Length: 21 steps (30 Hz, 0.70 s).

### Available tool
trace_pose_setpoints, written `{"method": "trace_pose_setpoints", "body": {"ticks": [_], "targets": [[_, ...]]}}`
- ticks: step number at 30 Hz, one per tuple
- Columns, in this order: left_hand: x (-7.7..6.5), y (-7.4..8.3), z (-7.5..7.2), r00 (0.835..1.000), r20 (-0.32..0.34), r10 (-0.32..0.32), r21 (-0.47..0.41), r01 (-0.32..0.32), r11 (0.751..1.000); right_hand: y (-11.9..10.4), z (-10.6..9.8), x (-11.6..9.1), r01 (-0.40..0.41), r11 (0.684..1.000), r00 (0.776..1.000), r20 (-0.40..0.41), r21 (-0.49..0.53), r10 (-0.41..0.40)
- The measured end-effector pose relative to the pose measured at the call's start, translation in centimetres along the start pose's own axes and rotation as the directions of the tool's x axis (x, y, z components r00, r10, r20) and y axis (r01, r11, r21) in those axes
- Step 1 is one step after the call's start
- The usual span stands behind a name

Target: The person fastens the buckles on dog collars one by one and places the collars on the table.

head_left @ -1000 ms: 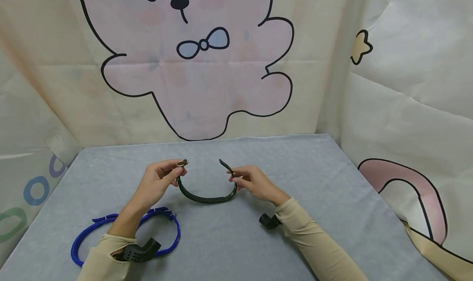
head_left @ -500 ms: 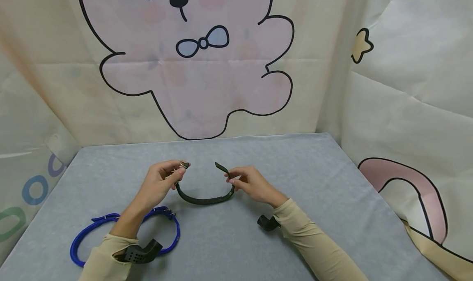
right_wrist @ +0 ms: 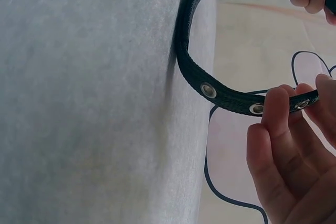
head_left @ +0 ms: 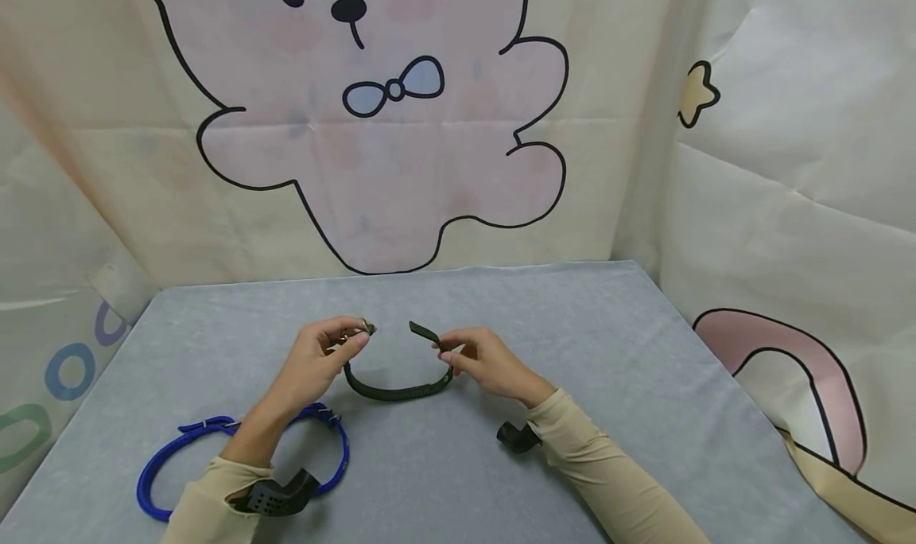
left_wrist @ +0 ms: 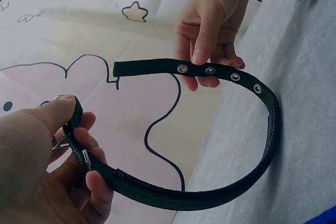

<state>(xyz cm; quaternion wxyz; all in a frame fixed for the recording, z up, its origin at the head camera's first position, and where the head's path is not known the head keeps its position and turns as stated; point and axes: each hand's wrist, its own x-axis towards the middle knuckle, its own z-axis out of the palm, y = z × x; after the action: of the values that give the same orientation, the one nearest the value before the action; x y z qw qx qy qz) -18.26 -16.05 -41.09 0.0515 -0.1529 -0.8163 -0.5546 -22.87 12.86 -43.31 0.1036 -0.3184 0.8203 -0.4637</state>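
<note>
A dark green collar [head_left: 401,394] with metal eyelets hangs in a U between the two hands, its ends apart. My left hand [head_left: 315,361] pinches the buckle end; the metal buckle [left_wrist: 62,143] is partly hidden by the fingers in the left wrist view. With thumb and fingers, my right hand [head_left: 490,363] pinches the strap near its free tip [left_wrist: 126,68], which points left toward the buckle end. Several eyelets [left_wrist: 235,77] show along the strap beside the right fingers.
A blue collar [head_left: 146,480] lies curved on the grey cloth-covered table [head_left: 429,480], partly behind the left forearm. Printed curtains [head_left: 594,234] enclose the table at the back and sides.
Both hands have drawn slightly closer together, the left moving right. The strap's free tip has tilted over toward the left, nearer the buckle end. The blue collar stays put.
</note>
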Motion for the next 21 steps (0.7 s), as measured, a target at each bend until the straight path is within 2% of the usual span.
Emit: {"method": "trace_pose_setpoints", "body": {"ticks": [10, 16, 21], "targets": [[0.21, 0.02, 0.47, 0.998, 0.049, 0.049, -0.001, -0.049, 0.999, -0.30, 0.11, -0.09, 0.018, 1.000, 1.000, -0.001, -0.011, -0.018], [-0.05, 0.09, 0.68, 0.996, 0.085, 0.022, -0.008, -0.021, 1.000, -0.67, 0.25, -0.30, 0.006, 1.000, 1.000, 0.009, -0.019, -0.005], [-0.06, 0.11, 1.01, 0.996, 0.082, 0.018, -0.001, -0.018, 1.000, -0.71, 0.29, -0.45, 0.001, 1.000, 1.000, 0.011, -0.022, -0.001]]}}
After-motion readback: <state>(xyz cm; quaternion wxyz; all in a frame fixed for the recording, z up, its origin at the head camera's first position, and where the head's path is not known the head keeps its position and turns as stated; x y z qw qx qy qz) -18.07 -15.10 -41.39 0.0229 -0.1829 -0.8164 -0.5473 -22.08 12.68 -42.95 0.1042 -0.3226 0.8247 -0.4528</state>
